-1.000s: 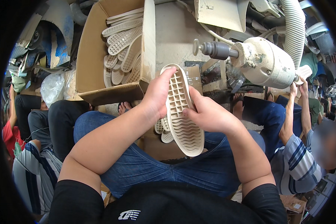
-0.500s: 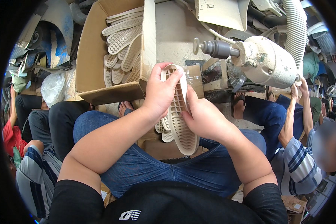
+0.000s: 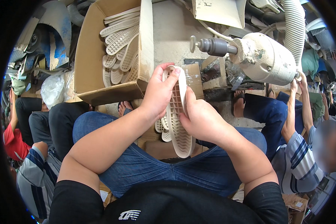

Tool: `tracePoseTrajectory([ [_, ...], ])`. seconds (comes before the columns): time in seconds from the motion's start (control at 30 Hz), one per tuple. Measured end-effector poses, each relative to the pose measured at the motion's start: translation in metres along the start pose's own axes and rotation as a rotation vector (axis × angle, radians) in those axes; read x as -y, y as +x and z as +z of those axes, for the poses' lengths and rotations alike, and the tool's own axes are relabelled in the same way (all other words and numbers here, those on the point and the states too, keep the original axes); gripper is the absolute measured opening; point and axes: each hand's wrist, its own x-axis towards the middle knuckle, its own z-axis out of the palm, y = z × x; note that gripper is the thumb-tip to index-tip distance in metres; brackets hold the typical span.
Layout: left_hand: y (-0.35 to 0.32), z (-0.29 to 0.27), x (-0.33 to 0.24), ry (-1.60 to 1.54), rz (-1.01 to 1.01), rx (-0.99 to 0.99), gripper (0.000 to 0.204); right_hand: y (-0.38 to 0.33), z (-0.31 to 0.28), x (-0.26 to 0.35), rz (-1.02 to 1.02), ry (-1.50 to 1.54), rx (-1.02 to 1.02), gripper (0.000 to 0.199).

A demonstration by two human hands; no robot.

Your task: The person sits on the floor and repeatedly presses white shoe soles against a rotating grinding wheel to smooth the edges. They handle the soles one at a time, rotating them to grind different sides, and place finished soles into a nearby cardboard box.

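Note:
Between my hands is a cream shoe sole [image 3: 181,130], held lengthwise above my lap, its grid and zigzag pattern facing up. My left hand [image 3: 157,91] grips the far end, thumb over the rim and fingers behind it. On the right edge, about midway along, my right hand [image 3: 203,117] is closed, its thumb and finger against the sole. The fingers under the sole are hidden. Below and left of it, partly covered by my hand and the sole, are a few more soles [image 3: 165,133].
An open cardboard box [image 3: 112,87] filled with soles stands ahead on the left. A motor-driven grinding machine [image 3: 267,58] with a small round end wheel [image 3: 192,44] juts in on the right, a ribbed hose [image 3: 293,28] behind it. People sit on both sides; one reaches toward the machine's right end.
The sole is turned slightly about its length, with its right side wall showing more. Both hands keep their hold and have barely moved.

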Motion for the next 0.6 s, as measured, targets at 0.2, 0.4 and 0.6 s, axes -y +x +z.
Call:
tracePoseTrajectory([
  [0.2, -0.007, -0.003, 0.003, 0.104, 0.027, 0.084, 0.060, 0.001, 0.003, -0.007, 0.030, -0.010, 0.026, 0.065],
  [0.4, -0.007, 0.002, -0.005, 0.161, -0.001, 0.081, 0.061, 0.006, 0.000, -0.018, 0.007, 0.052, 0.020, 0.056],
  [0.6, 0.016, -0.003, -0.019, -0.048, -0.132, -0.064, 0.031, 0.013, -0.003, -0.027, -0.037, 0.416, 0.042, 0.056],
])
